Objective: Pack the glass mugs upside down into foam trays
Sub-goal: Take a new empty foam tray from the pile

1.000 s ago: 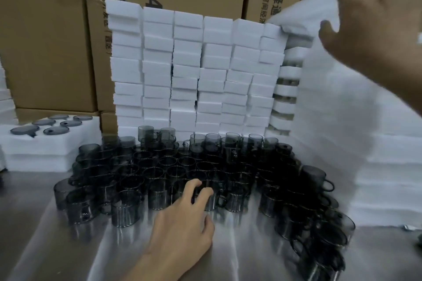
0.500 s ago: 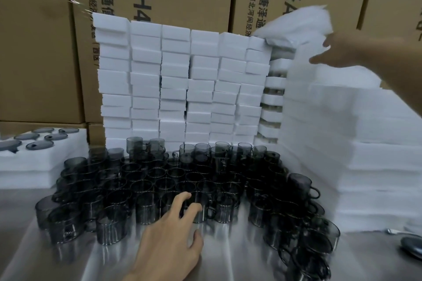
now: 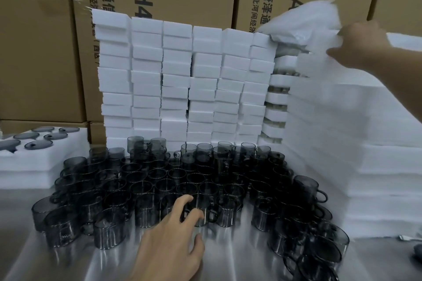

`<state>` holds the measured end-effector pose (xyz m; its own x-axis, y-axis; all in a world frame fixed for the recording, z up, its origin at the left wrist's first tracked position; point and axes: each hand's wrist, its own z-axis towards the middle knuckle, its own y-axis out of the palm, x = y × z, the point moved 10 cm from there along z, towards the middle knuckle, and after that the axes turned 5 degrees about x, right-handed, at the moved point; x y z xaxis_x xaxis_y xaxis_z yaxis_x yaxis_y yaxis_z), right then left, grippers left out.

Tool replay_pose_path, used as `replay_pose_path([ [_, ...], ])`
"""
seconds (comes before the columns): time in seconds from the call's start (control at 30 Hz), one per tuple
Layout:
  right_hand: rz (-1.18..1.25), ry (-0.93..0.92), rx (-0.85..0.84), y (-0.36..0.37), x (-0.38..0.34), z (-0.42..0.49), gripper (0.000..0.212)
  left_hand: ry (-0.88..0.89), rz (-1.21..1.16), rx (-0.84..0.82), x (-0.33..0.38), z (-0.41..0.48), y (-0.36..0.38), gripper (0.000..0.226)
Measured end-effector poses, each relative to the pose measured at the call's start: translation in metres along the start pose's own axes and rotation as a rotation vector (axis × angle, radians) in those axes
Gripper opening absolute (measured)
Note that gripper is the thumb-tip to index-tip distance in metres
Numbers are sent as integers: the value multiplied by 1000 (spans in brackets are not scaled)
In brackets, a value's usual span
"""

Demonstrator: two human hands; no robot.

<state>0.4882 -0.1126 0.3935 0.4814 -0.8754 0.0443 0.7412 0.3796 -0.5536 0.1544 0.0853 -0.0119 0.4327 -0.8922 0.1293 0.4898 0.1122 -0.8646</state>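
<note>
My right hand [image 3: 360,45] pinched the light, bendy white foam tray [image 3: 303,23] atop the right stack. My left hand [image 3: 169,235] curled against a slick, fragile smoky glass mug [image 3: 204,206] in the near row; I could not tell whether it gripped.

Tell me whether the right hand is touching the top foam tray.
Touching. In the head view the right hand pinches the raised edge of the top foam tray between fingers and thumb.
</note>
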Motion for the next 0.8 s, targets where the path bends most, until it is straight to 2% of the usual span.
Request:
replay_pose_path([
  [0.1, 61, -63, 257, -37, -20, -8, 41, -3, 4, -4, 0, 1, 1, 31],
  [0.17, 142, -181, 382, -69, -57, -27, 40, -6, -7, 8, 0, 1, 1, 31],
  [0.27, 296, -340, 434, -105, -120, -69, 39, -13, -17, 24, -3, -1, 1, 27],
  [0.37, 470, -457, 474, -126, -172, -147, 31, -44, -107, 90, -8, 0, -3, 17],
  [0.43, 581, -508, 476, -130, -197, -216, 23, -106, -334, 184, -15, -1, -16, 6],
  [0.47, 619, -516, 467, -128, -205, -250, 20, -165, -488, 231, -22, 0, -23, 11],
  [0.57, 653, -490, 395, -113, -219, -342, 12, -514, -1126, 307, -48, -9, -37, 14],
  [0.63, 656, -449, 349, -101, -226, -384, 8, -762, -1619, 256, -50, -16, -40, 39],
  [0.67, 670, -445, 326, -97, -232, -399, 7, -804, -1750, 251, -52, -18, -44, 50],
  [0.7, 688, -459, 304, -94, -239, -411, 8, -780, -1773, 260, -54, -20, -54, 52],
  [0.8, 742, -588, 262, -95, -260, -433, 23, -601, -1565, 324, -66, -28, -81, 20],
])
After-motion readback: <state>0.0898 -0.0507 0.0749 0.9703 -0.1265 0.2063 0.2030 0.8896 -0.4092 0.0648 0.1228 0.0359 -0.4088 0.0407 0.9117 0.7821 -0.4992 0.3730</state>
